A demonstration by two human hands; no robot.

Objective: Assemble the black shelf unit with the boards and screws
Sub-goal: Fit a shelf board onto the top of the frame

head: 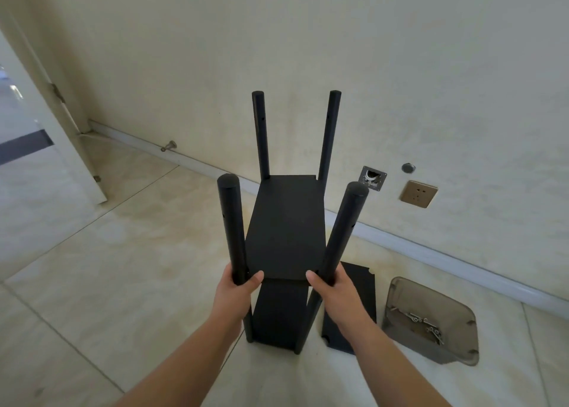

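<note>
The black shelf unit stands upright on the tiled floor, two boards fitted between four posts. A loose board lies just beside it, near the tray of screws. Keep the frame square and steady before seating that board. The left hand and right hand each wrap a near post, thumbs pressing the upper board's edge.

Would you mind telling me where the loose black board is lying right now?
In the head view, the loose black board lies flat on the floor to the right of the shelf unit, between it and the grey tray of screws.
</note>
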